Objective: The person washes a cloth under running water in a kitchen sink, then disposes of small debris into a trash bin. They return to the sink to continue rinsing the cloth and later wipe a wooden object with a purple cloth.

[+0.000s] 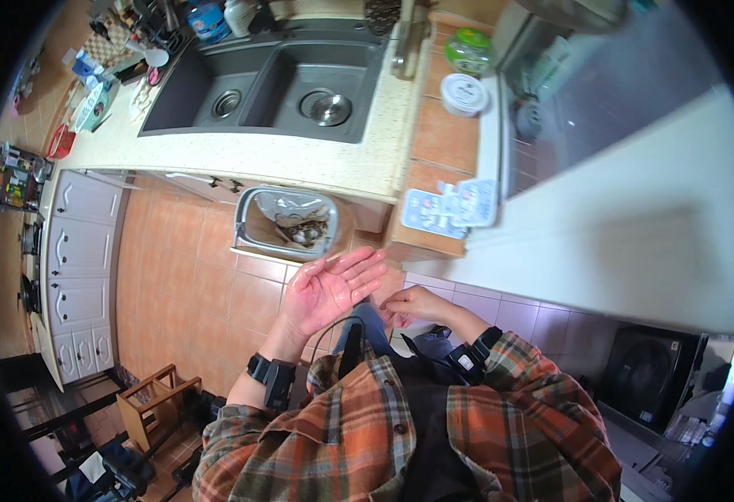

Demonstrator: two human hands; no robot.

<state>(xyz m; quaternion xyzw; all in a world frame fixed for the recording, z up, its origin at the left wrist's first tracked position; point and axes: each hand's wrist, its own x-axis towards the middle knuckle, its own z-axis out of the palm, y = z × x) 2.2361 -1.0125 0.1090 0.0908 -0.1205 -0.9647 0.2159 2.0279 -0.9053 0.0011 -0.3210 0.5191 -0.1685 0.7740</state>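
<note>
My left hand (335, 292) is held palm up with its fingers extended and slightly apart. The palm looks wet and holds nothing. To its right is my right hand (420, 305), back upward, with thumb and fingers bent inward. Something pinkish shows beneath its fingers; whether that is skin or a held thing I cannot tell. The hands are apart from each other. Just beyond my left hand stands a grey bin (241, 229) lined with a plastic bag, with brownish waste and white pieces inside.
A dark double-basin sink (260, 88) is set in the speckled counter (266, 150). One basin holds a round metal strainer (331, 110). On the tiled ledge at right are a green-lidded jar (469, 50), a white lidded tub (464, 95) and printed packs (448, 207). A wooden stool (153, 408) stands at lower left.
</note>
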